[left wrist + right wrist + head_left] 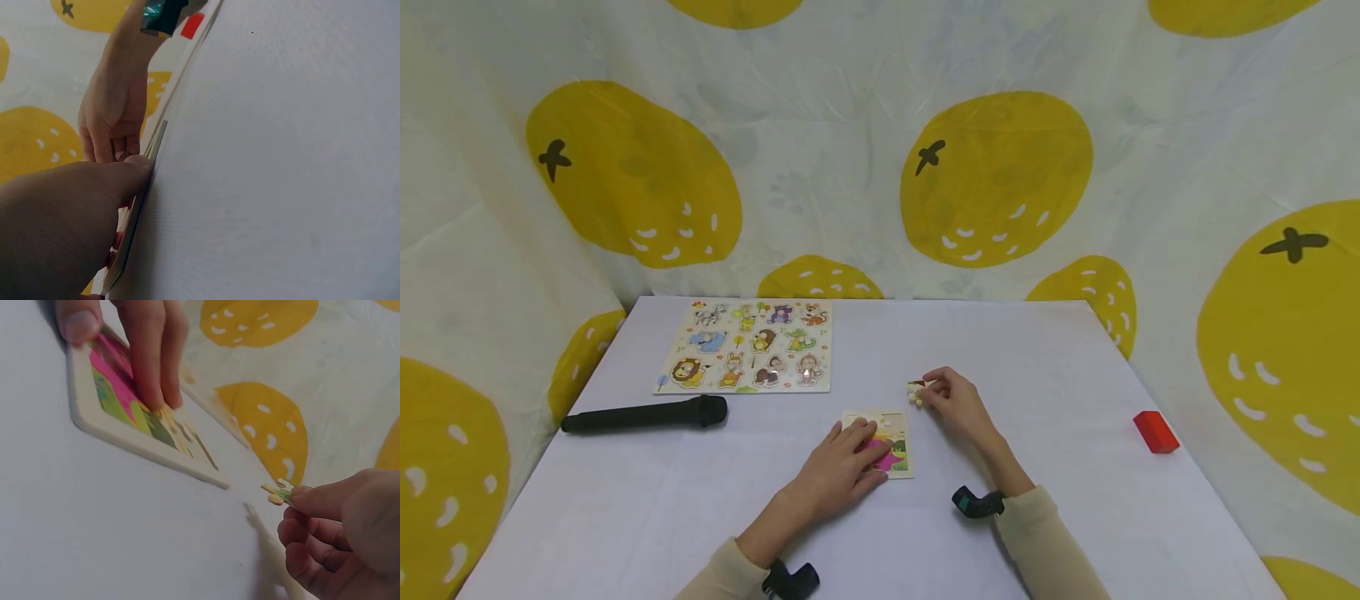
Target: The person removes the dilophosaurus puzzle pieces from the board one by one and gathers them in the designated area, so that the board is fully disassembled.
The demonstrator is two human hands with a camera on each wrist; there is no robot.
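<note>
My left hand [842, 467] rests on a small framed jigsaw puzzle [901, 467], its fingers fairly straight across the picture. In the right wrist view, the pink-and-green picture [115, 384] shows beside those fingers, and the thumb touches the pale frame [144, 450]. Part of the picture is hidden under the hand. To the right of the board, my right hand [955, 404] pinches a small puzzle piece [281, 492] between thumb and fingers. Green and cream show on this piece, held apart from the board; the fingertips cover the rest.
Behind the small board lies a larger animal puzzle board [745, 346] at the back left. A black microphone [643, 414] lies in front of it. Near the table's right edge sits a red block [1156, 432]. A fruit-patterned curtain [835, 167] hangs behind the white table [1037, 358].
</note>
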